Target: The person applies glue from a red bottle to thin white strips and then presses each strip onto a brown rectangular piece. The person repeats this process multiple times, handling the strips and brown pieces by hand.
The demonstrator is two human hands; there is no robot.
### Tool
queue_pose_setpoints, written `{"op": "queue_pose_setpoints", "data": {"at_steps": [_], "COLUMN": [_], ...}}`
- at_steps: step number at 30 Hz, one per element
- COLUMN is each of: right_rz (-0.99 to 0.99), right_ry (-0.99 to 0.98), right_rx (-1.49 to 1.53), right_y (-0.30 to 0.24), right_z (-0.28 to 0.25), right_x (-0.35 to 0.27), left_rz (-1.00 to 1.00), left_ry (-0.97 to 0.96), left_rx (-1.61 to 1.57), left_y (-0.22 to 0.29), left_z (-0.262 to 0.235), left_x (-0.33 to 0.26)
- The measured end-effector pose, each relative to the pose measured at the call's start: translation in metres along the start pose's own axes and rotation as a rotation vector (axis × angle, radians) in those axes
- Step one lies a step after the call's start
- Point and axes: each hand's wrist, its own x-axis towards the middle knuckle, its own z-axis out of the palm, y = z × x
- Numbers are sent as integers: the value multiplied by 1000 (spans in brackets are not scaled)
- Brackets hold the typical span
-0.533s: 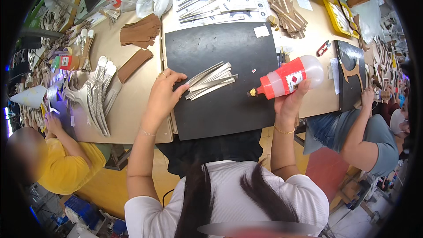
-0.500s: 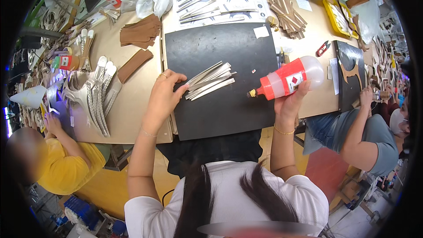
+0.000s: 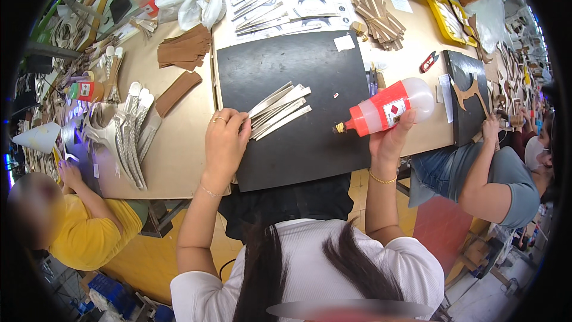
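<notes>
On the black mat (image 3: 304,158) lies a loose fan of narrow pale strips (image 3: 280,111), shiny and leather-like. The fingers of my left hand (image 3: 226,146) are pinched together at the left end of these strips, on the end of one of them. My right hand (image 3: 388,142) is wrapped round a squeeze bottle (image 3: 380,110) of red and clear plastic with a red label. The bottle is tipped sideways above the mat's right part, its dark nozzle wound with yellow and pointing left. My right palm hides part of its underside.
Brown leather pieces (image 3: 183,46) and braided pale straps (image 3: 134,137) lie to the left. Beyond the mat are printed sheets with more pale strips (image 3: 256,1) and a bundle of tan strips (image 3: 380,21). Red snips (image 3: 429,61) lie right. Co-workers sit at both sides.
My left hand has closed from spread fingers to a pinch at the strip ends. The bottle stays tilted in my right hand. The whole view has shifted slightly.
</notes>
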Motion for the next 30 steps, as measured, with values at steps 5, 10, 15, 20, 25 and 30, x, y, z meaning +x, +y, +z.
{"op": "queue_pose_setpoints", "data": {"at_steps": [5,10,15,20,25,30], "right_rz": [-10,1,-7,-66,-231,-190], "right_ry": [9,26,48,41,-15,-92], "right_rx": [4,31,28,20,-299,-362], "right_y": [-1,-1,-5,-6,-4,0], "right_z": [-2,-5,-8,-10,-17,-15], "right_x": [-1,-1,0,6,-1,-14], "left_rz": [-242,-310,-406,-306,-364,-441], "left_ry": [-103,-186,36,-263,-230,-234], "left_rx": [-129,-114,-413,-623,-576,-615], "left_y": [-4,-3,13,55,63,61], "left_z": [-6,-14,-24,-6,15,12], "left_x": [9,17,19,-13,-29,-32]}}
